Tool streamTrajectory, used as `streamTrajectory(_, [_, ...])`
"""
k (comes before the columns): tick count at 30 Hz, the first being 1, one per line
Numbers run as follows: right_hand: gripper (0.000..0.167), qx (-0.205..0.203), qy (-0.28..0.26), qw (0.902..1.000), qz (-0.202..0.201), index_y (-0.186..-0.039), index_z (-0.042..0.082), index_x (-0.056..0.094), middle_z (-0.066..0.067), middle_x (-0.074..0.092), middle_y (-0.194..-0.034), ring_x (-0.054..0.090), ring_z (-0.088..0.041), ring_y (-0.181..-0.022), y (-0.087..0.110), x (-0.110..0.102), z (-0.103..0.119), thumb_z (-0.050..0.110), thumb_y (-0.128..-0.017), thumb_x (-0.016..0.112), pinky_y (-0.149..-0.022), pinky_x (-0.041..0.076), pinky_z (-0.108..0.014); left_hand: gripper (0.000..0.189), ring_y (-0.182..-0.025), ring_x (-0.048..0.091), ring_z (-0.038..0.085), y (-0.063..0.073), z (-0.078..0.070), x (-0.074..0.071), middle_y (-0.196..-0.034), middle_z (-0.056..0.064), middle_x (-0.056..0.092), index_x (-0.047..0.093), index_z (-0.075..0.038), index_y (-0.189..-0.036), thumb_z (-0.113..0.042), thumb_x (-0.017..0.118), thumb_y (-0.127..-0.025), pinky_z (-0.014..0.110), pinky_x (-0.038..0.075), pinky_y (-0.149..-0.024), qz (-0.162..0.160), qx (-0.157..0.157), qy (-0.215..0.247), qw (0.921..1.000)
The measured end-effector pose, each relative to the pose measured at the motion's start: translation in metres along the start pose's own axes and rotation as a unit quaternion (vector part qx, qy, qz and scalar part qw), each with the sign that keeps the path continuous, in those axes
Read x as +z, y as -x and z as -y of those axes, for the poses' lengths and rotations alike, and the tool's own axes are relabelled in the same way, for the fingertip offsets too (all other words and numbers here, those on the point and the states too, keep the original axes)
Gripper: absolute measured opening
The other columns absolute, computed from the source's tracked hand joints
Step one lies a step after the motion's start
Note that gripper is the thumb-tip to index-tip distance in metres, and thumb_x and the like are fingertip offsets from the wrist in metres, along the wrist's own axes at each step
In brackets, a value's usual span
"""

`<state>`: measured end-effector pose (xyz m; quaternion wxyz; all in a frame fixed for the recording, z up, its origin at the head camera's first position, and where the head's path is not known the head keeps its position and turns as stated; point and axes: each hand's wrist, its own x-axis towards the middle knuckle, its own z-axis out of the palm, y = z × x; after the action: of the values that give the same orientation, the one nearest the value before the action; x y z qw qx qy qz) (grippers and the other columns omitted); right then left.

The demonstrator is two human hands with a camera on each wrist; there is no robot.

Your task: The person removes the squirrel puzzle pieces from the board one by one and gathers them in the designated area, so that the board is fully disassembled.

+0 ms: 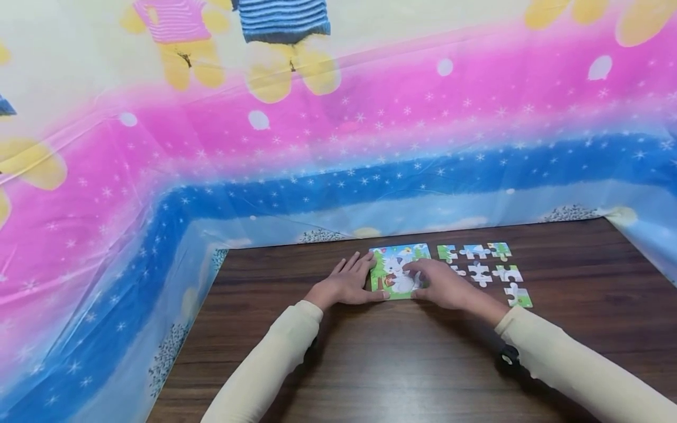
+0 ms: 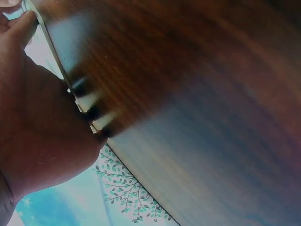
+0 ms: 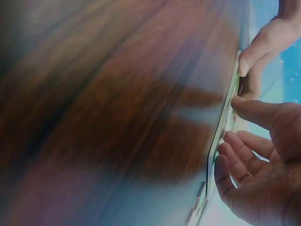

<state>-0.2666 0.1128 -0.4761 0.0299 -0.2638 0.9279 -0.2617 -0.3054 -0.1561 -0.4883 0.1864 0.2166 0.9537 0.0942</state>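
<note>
A jigsaw puzzle (image 1: pixel 396 284), with a picture of a white animal on green, lies flat near the table's far edge. My left hand (image 1: pixel 349 283) rests at its left side, fingers spread along the edge and thumb across the lower left corner. Over the puzzle's right part is my right hand (image 1: pixel 444 284), its bent fingers touching the picture and its thumb at the near edge. The right wrist view shows its fingers (image 3: pixel 235 157) loosely curved at the puzzle's edge. The palm hides the puzzle's lower right portion.
Several loose jigsaw pieces (image 1: pixel 480 274) lie right of the puzzle, one partly hidden behind my right hand. The dark wooden table (image 1: pixel 370 364) ends at a hanging patterned cloth (image 1: pixel 338 176) behind and at both sides.
</note>
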Motion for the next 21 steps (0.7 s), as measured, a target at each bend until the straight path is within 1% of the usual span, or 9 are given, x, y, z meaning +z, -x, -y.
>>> streamTrajectory(3, [0.058, 0.013, -0.027, 0.9995, 0.005, -0.145, 0.008, 0.062, -0.008, 0.072, -0.12, 0.067, -0.024, -0.106, -0.0012, -0.0011, -0.0015, 0.01, -0.091, 0.082, -0.091, 0.057, -0.047, 0.105, -0.168, -0.007, 0.022, -0.0011, -0.0008, -0.0001, -0.181, -0.008, -0.003, 0.009, -0.027, -0.173, -0.082, 0.052, -0.094, 0.052, 0.0, -0.137, 0.002, 0.002, -0.005, 1.0])
streamTrajectory(7, [0.056, 0.002, -0.018, 0.9998, 0.011, -0.143, 0.007, 0.064, -0.009, 0.071, -0.12, 0.067, -0.023, -0.105, -0.0026, -0.002, -0.0012, 0.009, -0.09, 0.083, -0.09, 0.058, -0.046, 0.105, -0.168, -0.007, 0.022, -0.002, -0.0005, -0.0003, -0.181, -0.007, -0.002, 0.01, -0.027, -0.173, -0.081, 0.053, -0.093, 0.053, 0.0, -0.137, 0.004, 0.002, -0.002, 1.0])
streamTrajectory(13, [0.035, -0.021, -0.019, 0.9993, 0.023, -0.125, 0.012, 0.074, -0.009, 0.069, -0.122, 0.065, -0.022, -0.103, -0.0048, -0.0034, -0.0011, 0.008, -0.091, 0.081, -0.09, 0.057, -0.044, 0.104, -0.168, -0.008, 0.02, -0.0018, 0.0021, 0.0004, -0.181, -0.009, -0.003, 0.011, -0.027, -0.172, -0.082, 0.052, -0.094, 0.053, -0.001, -0.137, 0.001, 0.007, 0.008, 0.9999])
streamTrajectory(15, [0.031, -0.022, -0.022, 0.9991, 0.027, -0.121, 0.014, 0.076, -0.009, 0.068, -0.122, 0.065, -0.023, -0.104, -0.0056, -0.0039, -0.0013, 0.008, -0.091, 0.081, -0.091, 0.057, -0.045, 0.102, -0.168, -0.008, 0.02, -0.0015, 0.0028, 0.001, -0.181, -0.009, -0.003, 0.011, -0.027, -0.172, -0.081, 0.051, -0.095, 0.053, -0.001, -0.137, -0.001, 0.009, 0.011, 0.9999])
streamTrajectory(17, [0.032, -0.023, -0.023, 0.999, 0.031, -0.123, 0.014, 0.075, -0.01, 0.068, -0.123, 0.065, -0.024, -0.106, -0.0059, -0.0044, -0.0017, 0.009, -0.092, 0.08, -0.093, 0.057, -0.047, 0.098, -0.168, -0.008, 0.02, -0.0014, 0.0028, 0.0016, -0.181, -0.01, -0.002, 0.012, -0.028, -0.172, -0.079, 0.047, -0.097, 0.053, -0.001, -0.137, -0.005, 0.009, 0.015, 0.9998])
streamTrajectory(21, [0.039, -0.02, -0.022, 0.9988, 0.039, -0.131, 0.016, 0.072, -0.012, 0.066, -0.129, 0.065, -0.028, -0.111, -0.006, -0.0054, -0.0024, 0.01, -0.094, 0.079, -0.095, 0.057, -0.051, 0.09, -0.169, -0.007, 0.02, -0.0019, 0.0018, 0.0022, -0.181, -0.01, -0.001, 0.013, -0.028, -0.172, -0.075, 0.041, -0.102, 0.052, -0.001, -0.137, -0.009, 0.005, 0.015, 0.9998])
